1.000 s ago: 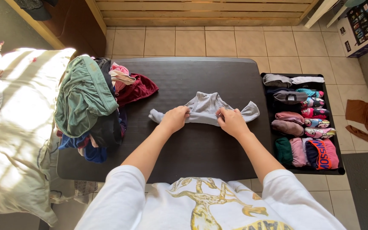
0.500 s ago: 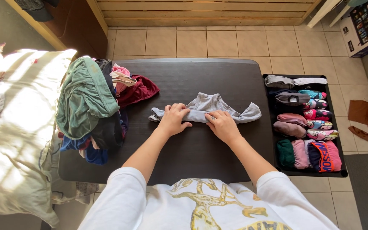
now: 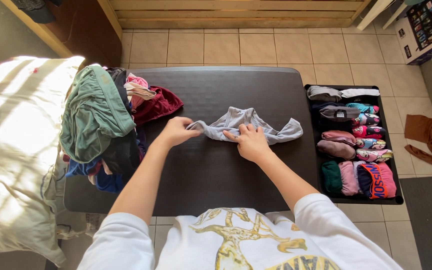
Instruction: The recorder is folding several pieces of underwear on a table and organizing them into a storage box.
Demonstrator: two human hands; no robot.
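Note:
A small grey garment (image 3: 256,123) lies spread across the middle of the dark table (image 3: 211,175). My left hand (image 3: 177,131) pinches its left end between thumb and fingers. My right hand (image 3: 250,143) presses flat on the garment's lower middle, fingers pointing left. The garment's right end curls free toward the table's right edge.
A heap of unfolded clothes (image 3: 101,120), green, dark red and blue, covers the table's left end. A black tray (image 3: 396,197) of rolled garments sits on the right. A sunlit pillow (image 3: 16,150) lies far left, a brown cloth (image 3: 428,140) on the tiled floor at right.
Both hands slid leftward along the garment. The left hand went from pressing on the cloth to pinching its left end, and the right hand moved to the garment's middle.

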